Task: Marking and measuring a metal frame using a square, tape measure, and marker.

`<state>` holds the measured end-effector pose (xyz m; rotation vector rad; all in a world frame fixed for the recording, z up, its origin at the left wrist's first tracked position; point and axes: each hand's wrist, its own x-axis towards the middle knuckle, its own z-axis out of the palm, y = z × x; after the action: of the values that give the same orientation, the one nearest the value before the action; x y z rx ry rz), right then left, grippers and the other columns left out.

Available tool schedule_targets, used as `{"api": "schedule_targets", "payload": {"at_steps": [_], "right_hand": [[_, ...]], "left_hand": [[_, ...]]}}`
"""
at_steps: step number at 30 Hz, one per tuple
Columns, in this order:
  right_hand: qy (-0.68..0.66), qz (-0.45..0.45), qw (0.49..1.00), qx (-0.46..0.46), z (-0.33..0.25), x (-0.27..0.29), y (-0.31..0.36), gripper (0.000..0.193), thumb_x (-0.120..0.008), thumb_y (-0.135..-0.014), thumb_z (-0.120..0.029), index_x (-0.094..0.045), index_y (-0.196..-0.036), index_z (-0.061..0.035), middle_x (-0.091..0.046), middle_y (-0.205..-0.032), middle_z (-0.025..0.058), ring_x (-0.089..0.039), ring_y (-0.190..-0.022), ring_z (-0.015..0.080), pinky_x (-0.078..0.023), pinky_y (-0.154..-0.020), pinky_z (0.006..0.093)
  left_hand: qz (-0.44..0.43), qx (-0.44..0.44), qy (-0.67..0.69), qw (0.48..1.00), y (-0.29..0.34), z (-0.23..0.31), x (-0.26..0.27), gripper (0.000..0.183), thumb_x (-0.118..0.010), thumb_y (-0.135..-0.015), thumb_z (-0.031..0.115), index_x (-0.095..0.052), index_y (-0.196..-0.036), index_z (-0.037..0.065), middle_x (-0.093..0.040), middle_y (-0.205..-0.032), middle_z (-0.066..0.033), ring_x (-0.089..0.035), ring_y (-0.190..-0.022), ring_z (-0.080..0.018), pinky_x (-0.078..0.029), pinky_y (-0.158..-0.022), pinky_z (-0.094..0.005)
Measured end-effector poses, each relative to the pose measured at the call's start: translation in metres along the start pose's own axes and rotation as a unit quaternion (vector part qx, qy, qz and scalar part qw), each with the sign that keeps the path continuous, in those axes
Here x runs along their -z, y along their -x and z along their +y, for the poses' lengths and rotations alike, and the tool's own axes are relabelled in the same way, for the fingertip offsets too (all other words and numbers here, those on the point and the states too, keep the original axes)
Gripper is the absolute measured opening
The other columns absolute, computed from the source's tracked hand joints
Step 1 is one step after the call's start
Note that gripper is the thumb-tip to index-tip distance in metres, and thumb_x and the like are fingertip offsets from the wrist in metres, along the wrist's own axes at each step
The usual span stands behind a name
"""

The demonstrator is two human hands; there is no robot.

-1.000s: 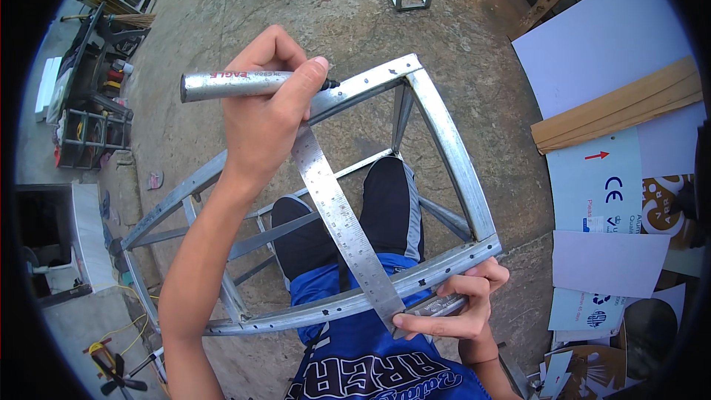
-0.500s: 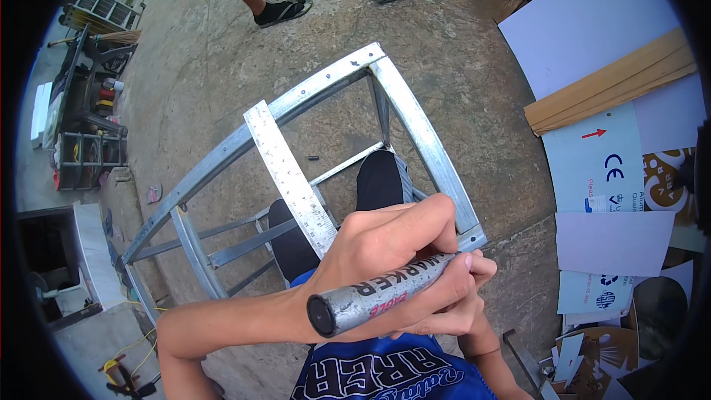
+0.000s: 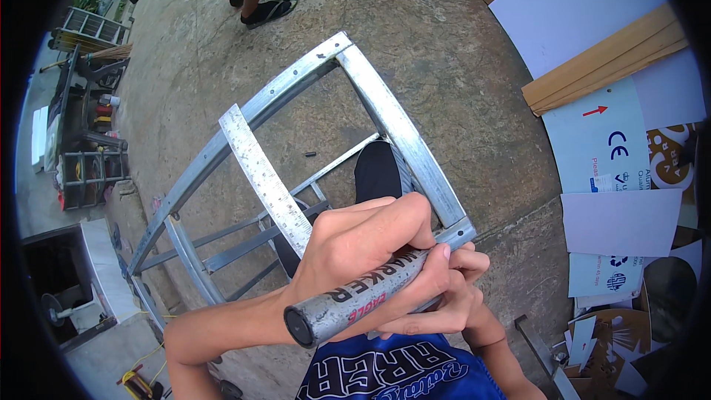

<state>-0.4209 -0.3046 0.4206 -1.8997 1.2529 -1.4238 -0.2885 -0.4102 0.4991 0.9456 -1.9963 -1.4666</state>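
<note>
My left hand (image 3: 363, 241) grips a thick silver marker (image 3: 363, 296) with a dark end cap, thumb and index finger toward its hidden tip. Partly behind it, my right hand (image 3: 468, 281) has its fingers curled close by the near corner of a metal frame (image 3: 396, 130); what it grips is hidden. The frame is made of shiny square tubing with dark holes or rivets along it. A steel ruler (image 3: 263, 174) lies across the frame's left bar, and its near end disappears under my left hand.
Another person's leg and sandal (image 3: 270, 11) stand at the far left on the concrete floor. White and light-blue sheets (image 3: 592, 141) with a wooden board (image 3: 603, 59) lie to the right, above scraps (image 3: 600, 348). Shelves and a ladder (image 3: 89, 30) line the left side.
In the picture the frame, ruler and my hands have shifted slightly left. My left hand still grips the marker. More of the other person shows, farther left.
</note>
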Motion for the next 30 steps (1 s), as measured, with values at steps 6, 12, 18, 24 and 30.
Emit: {"api": "schedule_targets", "payload": {"at_steps": [6, 12, 18, 24, 30], "right_hand": [[0.016, -0.006, 1.000, 0.014, 0.0015, -0.0005, 0.0009, 0.027, -0.076, -0.066, -0.036, -0.069, -0.091, -0.0415, -0.049, -0.106, -0.0065, -0.038, -0.096, 0.0172, -0.036, -0.081, 0.0306], [-0.021, 0.004, 1.000, -0.002, 0.0013, -0.0026, -0.0009, 0.029, -0.077, -0.065, -0.034, -0.070, -0.092, -0.0417, -0.050, -0.106, -0.0055, -0.039, -0.098, 0.0174, -0.037, -0.080, 0.0313], [-0.030, 0.014, 0.999, -0.006, 0.0025, -0.0003, -0.0011, 0.029, -0.078, -0.065, -0.036, -0.070, -0.091, -0.0427, -0.051, -0.105, -0.0072, -0.038, -0.095, 0.0167, -0.035, -0.079, 0.0298], [0.033, -0.054, 0.997, 0.041, 0.0017, 0.0043, -0.0004, 0.058, -0.083, -0.050, -0.046, -0.065, -0.105, -0.0388, -0.040, -0.105, -0.0028, -0.033, -0.106, 0.0190, -0.032, -0.086, 0.0349], [0.006, -0.056, 0.998, 0.041, 0.0055, 0.0002, -0.0016, 0.067, -0.088, -0.043, -0.046, -0.066, -0.103, -0.0281, -0.033, -0.106, -0.0004, -0.033, -0.104, 0.0185, -0.032, -0.085, 0.0323]], "left_hand": [[0.012, -0.025, -0.034, 0.999, -0.0015, -0.0015, -0.0022, 0.016, -0.066, -0.076, 0.002, -0.051, -0.071, 0.001, -0.058, -0.062, -0.0087, -0.059, -0.054, -0.0129, -0.044, -0.046, -0.0251], [0.008, -0.017, 0.015, 1.000, -0.0032, 0.0000, -0.0046, 0.013, -0.067, -0.074, 0.002, -0.054, -0.074, -0.001, -0.063, -0.067, -0.0102, -0.062, -0.056, -0.0146, -0.046, -0.049, -0.0251], [-0.032, 0.010, -0.024, 0.999, -0.0018, 0.0008, 0.0033, 0.012, -0.066, -0.076, 0.003, -0.054, -0.074, -0.001, -0.063, -0.067, -0.0098, -0.062, -0.057, -0.0134, -0.046, -0.049, -0.0241], [0.016, 0.041, 0.017, 0.999, -0.0013, -0.0002, -0.0030, 0.015, -0.064, -0.077, 0.003, -0.051, -0.071, 0.001, -0.057, -0.062, -0.0080, -0.056, -0.053, -0.0119, -0.042, -0.046, -0.0245], [0.027, -0.012, -0.009, 1.000, -0.0035, -0.0022, -0.0049, 0.019, -0.063, -0.078, 0.004, -0.048, -0.067, 0.002, -0.054, -0.059, -0.0067, -0.052, -0.050, -0.0119, -0.039, -0.043, -0.0246]]}}
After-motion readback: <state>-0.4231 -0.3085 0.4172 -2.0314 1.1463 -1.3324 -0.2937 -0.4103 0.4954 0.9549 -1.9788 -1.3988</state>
